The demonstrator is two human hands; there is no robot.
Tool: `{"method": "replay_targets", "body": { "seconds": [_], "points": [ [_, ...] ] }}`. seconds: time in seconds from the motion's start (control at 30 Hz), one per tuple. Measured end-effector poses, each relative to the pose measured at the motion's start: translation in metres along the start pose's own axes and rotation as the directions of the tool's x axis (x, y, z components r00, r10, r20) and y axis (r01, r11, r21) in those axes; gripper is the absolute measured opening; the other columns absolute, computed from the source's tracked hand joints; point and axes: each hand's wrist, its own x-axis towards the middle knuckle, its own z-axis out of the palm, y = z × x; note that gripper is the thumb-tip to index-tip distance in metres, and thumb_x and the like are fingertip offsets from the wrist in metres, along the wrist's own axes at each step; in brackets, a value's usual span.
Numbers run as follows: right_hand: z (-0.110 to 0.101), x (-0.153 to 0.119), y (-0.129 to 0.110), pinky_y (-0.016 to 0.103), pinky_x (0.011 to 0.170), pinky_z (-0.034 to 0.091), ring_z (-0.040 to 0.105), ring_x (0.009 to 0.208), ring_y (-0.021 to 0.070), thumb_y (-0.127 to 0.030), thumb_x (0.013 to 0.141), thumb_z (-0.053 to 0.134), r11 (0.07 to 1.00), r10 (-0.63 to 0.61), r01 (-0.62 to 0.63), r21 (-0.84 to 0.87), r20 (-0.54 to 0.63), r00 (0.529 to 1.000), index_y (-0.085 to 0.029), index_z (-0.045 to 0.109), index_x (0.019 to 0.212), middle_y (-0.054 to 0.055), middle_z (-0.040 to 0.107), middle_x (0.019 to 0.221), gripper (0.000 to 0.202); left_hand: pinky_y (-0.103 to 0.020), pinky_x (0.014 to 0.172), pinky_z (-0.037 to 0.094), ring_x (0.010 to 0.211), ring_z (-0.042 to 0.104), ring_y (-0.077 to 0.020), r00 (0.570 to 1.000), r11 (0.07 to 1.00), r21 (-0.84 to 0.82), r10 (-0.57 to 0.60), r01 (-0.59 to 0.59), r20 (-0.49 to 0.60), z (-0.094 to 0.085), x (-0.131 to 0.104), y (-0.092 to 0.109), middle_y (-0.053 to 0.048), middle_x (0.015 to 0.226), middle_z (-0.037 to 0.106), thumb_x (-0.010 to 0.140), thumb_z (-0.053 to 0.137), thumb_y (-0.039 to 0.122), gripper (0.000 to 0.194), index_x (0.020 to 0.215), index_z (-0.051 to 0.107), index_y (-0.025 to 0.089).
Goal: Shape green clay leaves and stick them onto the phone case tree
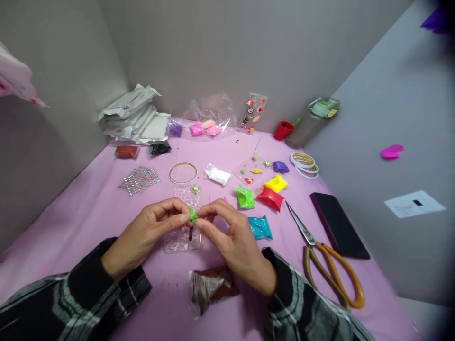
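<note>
Both my hands meet over a clear phone case (177, 244) lying on the pink cloth. Fingertips of my left hand (152, 225) pinch a small green clay piece (192, 215) from the left side. From the right, the thumb and forefinger of my right hand (232, 232) pinch the same piece. Just below it a short brown clay strip (191, 233) lies on the case. Near the top of the case sits a little flower of green, white and red (195, 189). My fingers partly cover the middle of the case.
Clay packets surround my hands: green (245, 198), red (270, 198), teal (260, 228), white (217, 174) and brown (213, 288). Large scissors (311, 239) and a dark phone (339, 225) lie at right. Rhinestones (140, 180) and a bangle (183, 173) are at left; a jar (309, 125) stands at back right.
</note>
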Motion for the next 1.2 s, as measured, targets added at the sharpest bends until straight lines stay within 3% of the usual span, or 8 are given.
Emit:
{"method": "replay_targets", "body": {
  "seconds": [0.1,0.33,0.8,0.97,1.2],
  "points": [
    [-0.0001,0.0018,0.0003,0.029,0.076,0.046,0.061,0.081,0.0149,-0.023,0.090,0.070,0.997,0.054,-0.055,0.062,0.021,0.998,-0.019,0.070,0.089,0.000,0.067,0.085,0.005,-0.024,0.073,0.042,0.076,0.055,-0.0132,1.000,0.998,0.065,0.003,-0.003,-0.002,0.0006,0.0006,0.0005,0.002,0.079,0.061,0.090,0.069,0.034,0.016,0.083,0.065,0.020],
    [0.0019,0.0036,0.0004,0.029,0.077,0.045,0.061,0.077,0.0132,-0.015,0.089,0.069,0.997,0.038,-0.040,0.066,0.026,0.999,-0.019,0.071,0.081,-0.002,0.067,0.079,0.009,-0.025,0.073,0.042,0.077,0.054,-0.0138,1.000,0.992,0.125,-0.005,0.001,0.031,0.0029,-0.0002,0.0015,0.002,0.079,0.059,0.091,0.066,0.039,0.020,0.084,0.065,0.021],
    [0.0021,-0.0002,0.0035,0.032,0.080,0.044,0.060,0.081,0.0143,-0.019,0.089,0.072,0.998,-0.054,0.055,-0.019,0.015,0.998,-0.020,0.068,0.088,-0.001,0.066,0.083,0.004,-0.023,0.070,0.040,0.074,0.052,-0.0122,0.999,0.997,0.077,-0.016,0.013,0.036,0.0010,0.0009,-0.0025,0.003,0.076,0.057,0.089,0.069,0.039,0.022,0.079,0.063,0.020],
    [0.0004,0.0007,0.0006,0.032,0.081,0.044,0.061,0.080,0.0141,-0.016,0.091,0.068,0.998,-0.052,0.053,-0.025,0.018,0.998,-0.020,0.070,0.087,-0.002,0.067,0.081,0.006,-0.024,0.075,0.042,0.079,0.055,-0.0133,0.998,0.997,0.076,-0.027,0.023,0.053,0.0005,0.0007,-0.0026,0.003,0.081,0.061,0.091,0.067,0.038,0.018,0.085,0.066,0.021],
    [0.0001,0.0006,0.0020,0.033,0.081,0.045,0.061,0.082,0.0154,-0.021,0.091,0.070,0.998,-0.060,0.060,-0.033,0.009,0.998,-0.021,0.069,0.090,-0.001,0.067,0.083,0.001,-0.024,0.071,0.041,0.074,0.053,-0.0133,0.999,0.998,0.061,-0.023,0.020,0.042,0.0013,0.0004,-0.0011,0.002,0.076,0.059,0.089,0.069,0.038,0.021,0.079,0.064,0.020]
  ]
}}
